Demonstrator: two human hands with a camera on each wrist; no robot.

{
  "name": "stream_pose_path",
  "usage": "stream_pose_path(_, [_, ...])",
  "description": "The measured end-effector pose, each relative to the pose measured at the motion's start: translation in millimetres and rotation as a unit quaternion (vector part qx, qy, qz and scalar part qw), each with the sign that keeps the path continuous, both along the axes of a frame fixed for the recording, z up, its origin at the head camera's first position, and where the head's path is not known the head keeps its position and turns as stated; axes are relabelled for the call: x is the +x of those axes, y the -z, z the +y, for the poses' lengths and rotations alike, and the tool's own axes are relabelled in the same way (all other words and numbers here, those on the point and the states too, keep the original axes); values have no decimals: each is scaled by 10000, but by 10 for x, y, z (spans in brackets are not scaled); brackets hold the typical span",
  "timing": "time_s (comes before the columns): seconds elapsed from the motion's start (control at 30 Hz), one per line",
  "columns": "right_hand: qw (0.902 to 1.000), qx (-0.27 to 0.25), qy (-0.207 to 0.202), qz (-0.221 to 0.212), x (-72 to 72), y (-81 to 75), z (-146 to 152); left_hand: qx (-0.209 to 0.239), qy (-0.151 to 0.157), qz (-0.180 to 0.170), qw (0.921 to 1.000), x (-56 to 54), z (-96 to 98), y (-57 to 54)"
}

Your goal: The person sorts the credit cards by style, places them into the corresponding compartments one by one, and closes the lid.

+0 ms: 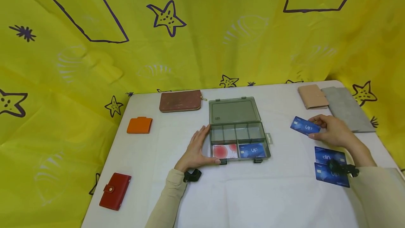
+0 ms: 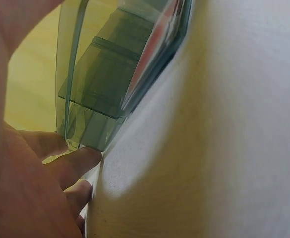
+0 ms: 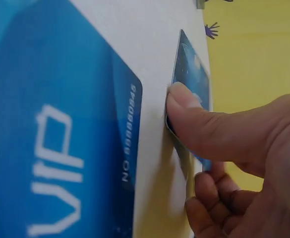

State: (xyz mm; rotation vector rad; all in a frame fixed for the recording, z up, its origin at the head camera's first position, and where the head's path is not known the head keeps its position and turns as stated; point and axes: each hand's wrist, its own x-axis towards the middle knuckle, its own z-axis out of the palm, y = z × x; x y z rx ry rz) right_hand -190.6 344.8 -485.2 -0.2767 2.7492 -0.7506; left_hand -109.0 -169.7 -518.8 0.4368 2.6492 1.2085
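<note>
With our right hand (image 1: 335,129) we pinch a blue card (image 1: 302,126) toward the table's (image 1: 262,200) right edge, beyond two matching cards (image 1: 324,173). Our left hand (image 1: 194,152), fingers outstretched, touches the left side of the divided box (image 1: 229,133), nearer the far edge.

The green see-through box (image 1: 235,123) lies with lid (image 1: 234,111) open toward the worktop's (image 1: 246,198) far edge, two cards (image 1: 252,150) inside; one blue VIP card (image 1: 304,126) is pinched, nearer the right edge
</note>
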Motion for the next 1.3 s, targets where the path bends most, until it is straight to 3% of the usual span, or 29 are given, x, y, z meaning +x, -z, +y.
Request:
stream_pose_path(0.33, [9972,-113,-357,644,110,54,-110,-3,-23,-25,10000,7,2,1])
stream_pose_path(0.5, [9965,-516,-240,604,182,-18,-170,-29,-45,-14,10000,4,2,19])
stream_pose_path(0.7, [9886,-1185,113,924,273,-117,-289,-31,-47,-12,10000,2,0,24])
stream_pose_path(0.77, [9818,-1661,129,917,297,-145,-339,-29,-41,-16,10000,1,2,14])
stream_pose_path(0.83, [9690,-2331,-5,817,318,-160,-394,-37,-30,-6,10000,3,3,6])
stream_pose_path(0.97, [9247,-3734,-600,437,368,-163,-528,-17,-20,-50,10000,8,2,-6])
stream_pose_path(1.03, [9141,-3944,-840,416,400,-157,-609,-11,-13,-72,10000,11,1,-7])
stream_pose_path(1.3, [9215,-3472,-1548,791,534,-91,-976,-10,31,24,10000,2,-9,4])
